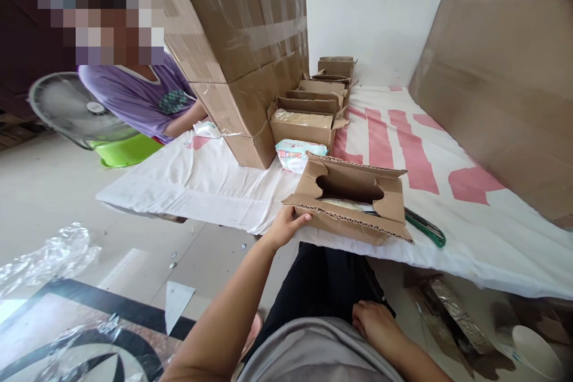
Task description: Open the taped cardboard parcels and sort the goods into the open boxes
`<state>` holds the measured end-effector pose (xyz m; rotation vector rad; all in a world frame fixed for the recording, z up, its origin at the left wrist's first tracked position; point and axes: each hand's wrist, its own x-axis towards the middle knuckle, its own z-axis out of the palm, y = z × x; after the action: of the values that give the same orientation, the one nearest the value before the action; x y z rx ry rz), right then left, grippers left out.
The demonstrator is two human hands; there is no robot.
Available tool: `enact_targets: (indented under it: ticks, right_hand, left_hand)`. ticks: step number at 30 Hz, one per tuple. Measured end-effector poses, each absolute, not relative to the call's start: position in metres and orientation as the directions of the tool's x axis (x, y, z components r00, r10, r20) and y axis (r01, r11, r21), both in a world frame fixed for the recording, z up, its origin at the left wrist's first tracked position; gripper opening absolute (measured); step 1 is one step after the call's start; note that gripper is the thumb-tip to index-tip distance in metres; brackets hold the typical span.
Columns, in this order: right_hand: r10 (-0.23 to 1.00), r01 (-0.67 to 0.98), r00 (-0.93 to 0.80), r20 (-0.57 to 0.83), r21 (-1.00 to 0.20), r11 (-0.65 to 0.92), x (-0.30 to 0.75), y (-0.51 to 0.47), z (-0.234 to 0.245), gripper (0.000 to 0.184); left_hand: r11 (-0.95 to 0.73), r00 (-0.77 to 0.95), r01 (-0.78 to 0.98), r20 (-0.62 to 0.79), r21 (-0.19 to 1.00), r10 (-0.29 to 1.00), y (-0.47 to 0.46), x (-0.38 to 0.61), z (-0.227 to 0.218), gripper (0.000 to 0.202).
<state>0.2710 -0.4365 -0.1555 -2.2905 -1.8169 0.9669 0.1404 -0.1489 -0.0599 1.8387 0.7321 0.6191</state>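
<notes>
An open cardboard box (344,224) stands near the front edge of the table, flaps up, with paper-like items partly visible inside. My left hand (286,227) grips its front left corner, thumb over the rim and fingers at the side. Low over my lap, my right hand (376,322) is curled against the dark trousers; whatever is in its fingers, if anything, is hidden. A green utility knife (425,227) lies just right of the box. Behind the box's left side sits a white and teal pack of wipes (299,152).
Stacked taped cartons (242,30) rise on the left, beside a row of open boxes (308,122). A large cardboard sheet (501,83) leans at right. Across the table is a person in a purple shirt (147,92), near a fan (80,107). Plastic wrap (49,256) litters the floor.
</notes>
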Motion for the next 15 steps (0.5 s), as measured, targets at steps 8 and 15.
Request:
enact_targets:
  ticks: [8, 15]
  right_hand:
    - [0.889, 0.836, 0.174, -0.423, -0.414, -0.360, 0.265, -0.435, -0.156, 0.018]
    - [0.924, 0.812, 0.113, -0.366, -0.501, -0.298, 0.259, -0.424, -0.148, 0.026]
  left_hand:
    - [-0.268, 0.688, 0.174, 0.078, 0.948, 0.721, -0.149, 0.141, -0.057, 0.050]
    - [-0.221, 0.699, 0.108, 0.084, 0.969, 0.710, -0.148, 0.142, -0.060, 0.054]
